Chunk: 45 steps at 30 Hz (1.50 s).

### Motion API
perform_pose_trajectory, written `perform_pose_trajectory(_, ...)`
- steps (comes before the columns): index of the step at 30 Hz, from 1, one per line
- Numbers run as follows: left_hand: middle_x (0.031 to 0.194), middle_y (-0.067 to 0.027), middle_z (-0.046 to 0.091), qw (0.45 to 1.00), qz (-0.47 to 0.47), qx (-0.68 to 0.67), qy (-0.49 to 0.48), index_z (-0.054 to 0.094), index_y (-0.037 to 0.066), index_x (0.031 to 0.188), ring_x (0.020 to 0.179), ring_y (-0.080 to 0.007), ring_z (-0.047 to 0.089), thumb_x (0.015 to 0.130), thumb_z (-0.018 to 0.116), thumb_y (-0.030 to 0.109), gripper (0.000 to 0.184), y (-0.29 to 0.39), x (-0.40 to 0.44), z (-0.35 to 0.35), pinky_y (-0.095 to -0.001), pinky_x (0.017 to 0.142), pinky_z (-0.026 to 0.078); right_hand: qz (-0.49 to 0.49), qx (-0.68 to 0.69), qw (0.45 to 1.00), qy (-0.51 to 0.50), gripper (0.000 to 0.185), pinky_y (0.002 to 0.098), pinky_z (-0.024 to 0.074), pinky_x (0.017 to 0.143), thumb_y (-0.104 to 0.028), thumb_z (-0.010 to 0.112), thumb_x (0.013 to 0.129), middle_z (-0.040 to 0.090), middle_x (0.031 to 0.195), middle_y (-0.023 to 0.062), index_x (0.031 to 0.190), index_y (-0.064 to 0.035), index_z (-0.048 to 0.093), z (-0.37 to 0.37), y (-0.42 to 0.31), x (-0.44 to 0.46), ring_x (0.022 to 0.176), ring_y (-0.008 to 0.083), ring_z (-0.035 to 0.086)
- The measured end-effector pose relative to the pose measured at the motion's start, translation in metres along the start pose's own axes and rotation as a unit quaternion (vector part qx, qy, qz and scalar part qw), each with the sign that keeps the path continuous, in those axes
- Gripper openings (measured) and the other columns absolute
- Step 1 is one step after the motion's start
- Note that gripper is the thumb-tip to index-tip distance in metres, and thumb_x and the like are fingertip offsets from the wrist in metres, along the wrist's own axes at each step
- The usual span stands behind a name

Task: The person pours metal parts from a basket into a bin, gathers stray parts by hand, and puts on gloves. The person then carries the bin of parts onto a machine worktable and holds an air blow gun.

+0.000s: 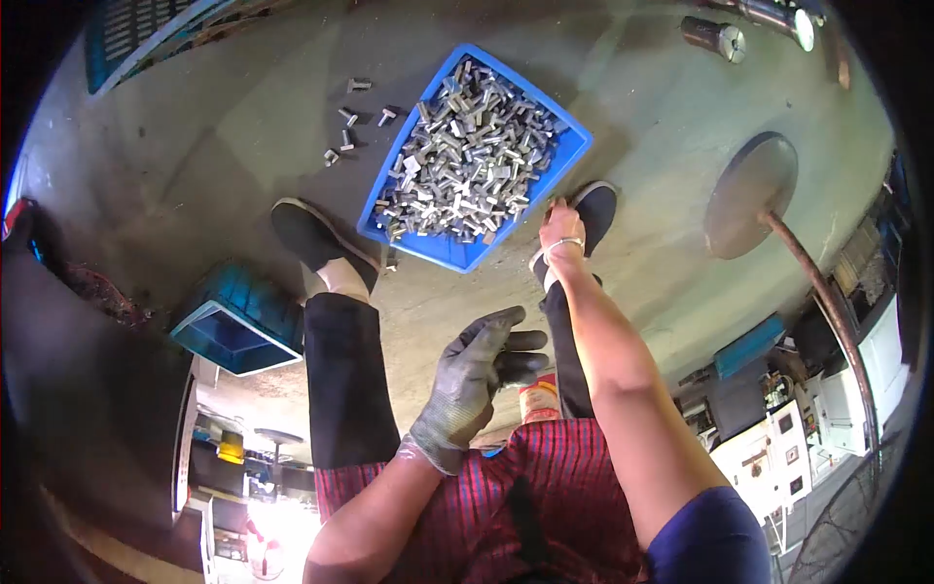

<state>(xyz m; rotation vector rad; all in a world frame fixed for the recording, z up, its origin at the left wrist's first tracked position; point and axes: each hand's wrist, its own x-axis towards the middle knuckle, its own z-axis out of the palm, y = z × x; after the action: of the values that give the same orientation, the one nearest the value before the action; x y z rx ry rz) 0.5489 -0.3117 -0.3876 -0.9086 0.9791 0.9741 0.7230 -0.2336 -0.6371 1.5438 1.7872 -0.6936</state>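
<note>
My left hand [477, 375], in a grey work glove, is raised over my lap. Its fingers are apart and loosely bent, with nothing visible between them. My right hand [562, 231], bare with a bracelet at the wrist, reaches down beside the right corner of a blue plastic bin [452, 255], next to my right shoe [596, 216]. Its fingers are drawn together, and what they hold, if anything, is hidden. A heap of metal T-shaped bolts [472, 156] fills the bin. Several loose bolts [348, 117] lie on the floor to its left.
A dark teal crate [238, 326] lies on its side to the left of my left shoe [316, 234]. On the right stands a round metal disc [749, 195] with a rusty pole [822, 282]. Metal cylinders [715, 39] lie at the upper right.
</note>
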Motion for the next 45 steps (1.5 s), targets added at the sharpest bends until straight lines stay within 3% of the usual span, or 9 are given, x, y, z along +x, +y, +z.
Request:
perform_pose_trajectory(10, 0.102, -0.0189, 0.060, 1.000, -0.005, 0.005, -0.011, 0.044, 0.000, 0.121, 0.082, -0.0245, 0.062, 0.091, 0.044, 0.035, 0.046, -0.004, -0.002, 0.001, -0.0321, 0.069, 0.049, 0.051, 0.305, 0.946, 0.092, 0.016, 0.0348, 0.0491, 0.062, -0.007, 0.060, 0.073, 0.063, 0.080, 0.0142, 0.088, -0.0058, 0.054, -0.031, 0.013, 0.005, 0.069, 0.0266, 0.063)
perform_pose_trajectory(14, 0.102, -0.0190, 0.060, 1.000, -0.013, 0.011, -0.017, 0.045, 0.000, 0.121, 0.082, -0.0243, 0.062, 0.091, 0.045, 0.034, 0.046, -0.005, -0.005, 0.001, -0.0324, 0.069, 0.048, -0.064, 0.483, 0.867, 0.107, 0.017, 0.0269, 0.0475, 0.053, -0.002, 0.064, 0.073, 0.059, 0.078, 0.0087, 0.087, -0.0017, 0.054, -0.099, -0.016, -0.019, 0.060, 0.0176, 0.060)
perform_pose_trajectory(21, 0.097, -0.0188, 0.061, 0.987, 0.123, -0.065, 0.085, 0.045, -0.002, 0.119, 0.080, -0.0266, 0.062, 0.089, 0.045, 0.029, 0.043, 0.008, -0.007, -0.033, -0.0348, 0.070, 0.049, -0.584, 0.080, 0.803, 0.094, 0.012, 0.0303, 0.0473, 0.058, -0.005, 0.059, 0.075, 0.058, 0.089, 0.0075, 0.087, -0.0071, 0.058, -0.100, -0.095, -0.094, 0.065, 0.0205, 0.058)
perform_pose_trajectory(24, 0.096, -0.0148, 0.061, 0.943, 0.251, -0.175, 0.128, 0.047, 0.001, 0.116, 0.081, -0.0226, 0.061, 0.089, 0.048, 0.030, 0.040, 0.050, -0.015, -0.064, -0.0327, 0.072, 0.049, -0.333, 0.271, 0.875, -0.224, 0.019, 0.0288, 0.0476, 0.052, -0.006, 0.061, 0.075, 0.059, 0.071, 0.0058, 0.094, -0.0061, 0.056, -0.020, -0.112, -0.147, 0.054, 0.0161, 0.056)
perform_pose_trajectory(28, 0.095, -0.0140, 0.061, 0.918, 0.303, -0.159, 0.198, 0.050, 0.004, 0.113, 0.081, -0.0227, 0.061, 0.089, 0.048, 0.031, 0.036, 0.075, -0.032, -0.084, -0.0333, 0.074, 0.049, 0.284, 0.562, 0.674, -0.388, 0.022, 0.0330, 0.0536, 0.049, -0.019, 0.059, 0.083, 0.061, 0.072, 0.0136, 0.091, 0.0010, 0.055, 0.094, -0.142, -0.147, 0.054, 0.0229, 0.061)
perform_pose_trajectory(35, 0.096, -0.0119, 0.061, 0.942, 0.244, -0.156, 0.169, 0.051, 0.005, 0.114, 0.084, -0.0227, 0.059, 0.091, 0.045, 0.030, 0.035, 0.071, -0.036, -0.079, -0.0336, 0.076, 0.047, 0.449, 0.571, 0.652, -0.219, 0.016, 0.0374, 0.0552, 0.049, -0.008, 0.063, 0.077, 0.061, 0.073, 0.0165, 0.086, 0.0031, 0.057, 0.168, -0.196, -0.129, 0.053, 0.0276, 0.061)
perform_pose_trajectory(40, 0.098, -0.0122, 0.060, 0.951, 0.240, -0.107, 0.164, 0.050, 0.005, 0.115, 0.085, -0.0226, 0.059, 0.091, 0.044, 0.030, 0.035, 0.073, -0.037, -0.072, -0.0334, 0.075, 0.048, 0.388, 0.634, 0.605, -0.285, 0.008, 0.0364, 0.0532, 0.045, -0.001, 0.059, 0.074, 0.062, 0.072, 0.0146, 0.082, 0.0029, 0.061, 0.229, -0.175, -0.124, 0.057, 0.0254, 0.062)
perform_pose_trajectory(42, 0.097, -0.0130, 0.062, 0.943, 0.255, -0.136, 0.167, 0.048, 0.002, 0.118, 0.078, -0.0220, 0.063, 0.090, 0.046, 0.031, 0.040, 0.071, -0.035, -0.074, -0.0313, 0.068, 0.051, 0.042, 0.482, 0.809, -0.333, 0.013, 0.0284, 0.0519, 0.059, 0.003, 0.058, 0.071, 0.064, 0.072, 0.0123, 0.083, -0.0001, 0.062, 0.135, -0.164, -0.144, 0.067, 0.0201, 0.063)
perform_pose_trajectory(45, 0.093, -0.0118, 0.063, 0.944, 0.235, -0.169, 0.158, 0.050, 0.004, 0.114, 0.076, -0.0210, 0.063, 0.090, 0.048, 0.029, 0.035, 0.069, -0.031, -0.077, -0.0307, 0.067, 0.050, -0.238, 0.402, 0.846, -0.257, 0.014, 0.0245, 0.0460, 0.065, -0.011, 0.055, 0.078, 0.063, 0.078, 0.0043, 0.086, -0.0010, 0.061, 0.022, -0.165, -0.149, 0.073, 0.0118, 0.058)
